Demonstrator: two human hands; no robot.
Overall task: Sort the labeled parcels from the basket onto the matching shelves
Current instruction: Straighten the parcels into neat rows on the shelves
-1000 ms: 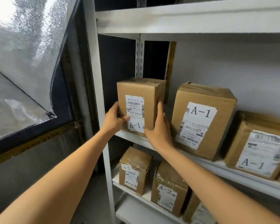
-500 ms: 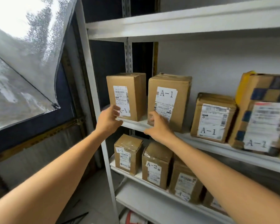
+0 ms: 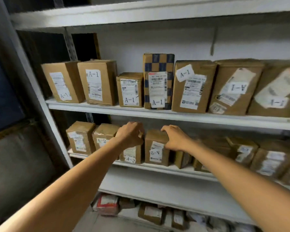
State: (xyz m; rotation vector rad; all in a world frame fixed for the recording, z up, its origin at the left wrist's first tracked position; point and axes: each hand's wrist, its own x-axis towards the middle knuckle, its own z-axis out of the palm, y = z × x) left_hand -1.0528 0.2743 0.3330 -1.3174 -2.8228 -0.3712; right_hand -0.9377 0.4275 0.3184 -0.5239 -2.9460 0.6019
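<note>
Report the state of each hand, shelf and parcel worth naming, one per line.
left hand, fingers curled in front of an A-2 parcel; grip unclear
right hand, gripping the top of the flipped-label parcel
flipped-label parcel, standing on the A-2 shelf, A-2 label upside down
A-2 parcel, standing beside it, label right way up
A-1 shelf, loaded with a row of standing parcels
checkered parcel, upright on the A-1 shelf

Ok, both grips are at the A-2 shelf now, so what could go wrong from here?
The right grip holds a parcel, labelled A-2 upside down, at the shelf's front edge; a tug might tip it off. The left grip crowds the neighbouring parcel and could knock it.
</note>
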